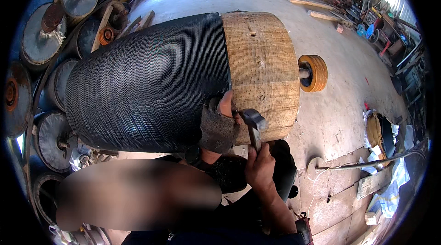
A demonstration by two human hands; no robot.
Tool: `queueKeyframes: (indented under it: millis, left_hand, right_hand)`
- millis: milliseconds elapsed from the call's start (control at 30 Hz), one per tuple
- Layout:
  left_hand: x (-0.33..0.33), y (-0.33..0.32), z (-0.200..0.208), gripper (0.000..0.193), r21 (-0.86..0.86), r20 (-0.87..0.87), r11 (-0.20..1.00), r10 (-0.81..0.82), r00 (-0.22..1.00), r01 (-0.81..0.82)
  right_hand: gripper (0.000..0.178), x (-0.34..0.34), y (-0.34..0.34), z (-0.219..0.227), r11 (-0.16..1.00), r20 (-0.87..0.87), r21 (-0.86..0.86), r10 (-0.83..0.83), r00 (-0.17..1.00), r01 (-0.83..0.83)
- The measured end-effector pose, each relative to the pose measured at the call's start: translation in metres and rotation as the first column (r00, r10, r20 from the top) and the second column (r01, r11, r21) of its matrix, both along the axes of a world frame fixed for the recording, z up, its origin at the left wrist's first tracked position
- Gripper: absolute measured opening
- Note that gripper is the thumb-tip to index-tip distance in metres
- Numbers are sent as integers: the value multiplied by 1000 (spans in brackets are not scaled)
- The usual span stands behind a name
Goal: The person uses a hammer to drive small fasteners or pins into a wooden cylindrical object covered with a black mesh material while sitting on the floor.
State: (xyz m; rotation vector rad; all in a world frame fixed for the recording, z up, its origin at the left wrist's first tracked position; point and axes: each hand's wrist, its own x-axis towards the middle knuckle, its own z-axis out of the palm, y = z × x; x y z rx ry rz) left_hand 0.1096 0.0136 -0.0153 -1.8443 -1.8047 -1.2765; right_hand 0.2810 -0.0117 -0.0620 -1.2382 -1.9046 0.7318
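In front of me lies a large drum. A black, finely ridged layer (147, 79) is wound around most of it, and its right end is bare tan wood (264, 61) with a grain of fine lines. My left hand (218, 128), in a dark fingerless glove, rests where the black layer meets the wood. Its thumb points up along that edge, and the fingers are closed; what they pinch, if anything, is hidden. My right hand (261, 167) is wrapped around the handle of a hammer (253, 120), whose metal head is beside my left fingers, over the wood.
A yellow-brown wheel (313, 73) sits on the shaft at the drum's right end. Large metal-ended rollers (43, 33) are stacked along the left. Wooden planks (312, 4) lie on the far floor. At right are a long metal rod (363, 163) and white plastic sheeting (392, 194).
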Motion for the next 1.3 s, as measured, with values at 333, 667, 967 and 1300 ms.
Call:
queueKeyframes:
  millis: [333,667,967,1300]
  left_hand:
    - [9,-18,8,76,-130,24,989,74,997,-70]
    - [29,-123,-87,42,-519,103,778,-355,929,355]
    - [35,-132,-105,31,-403,91,797,-453,887,449]
    - [41,-117,-105,30,-415,18,820,-425,905,393]
  right_hand:
    - [19,3,-1,-6,995,63,104,-18,998,11]
    - [19,-4,10,6,996,88,59,55,995,-60]
    - [25,-15,10,-6,986,200,168,-56,978,22]
    - [23,-14,-3,21,992,163,77,-116,980,105]
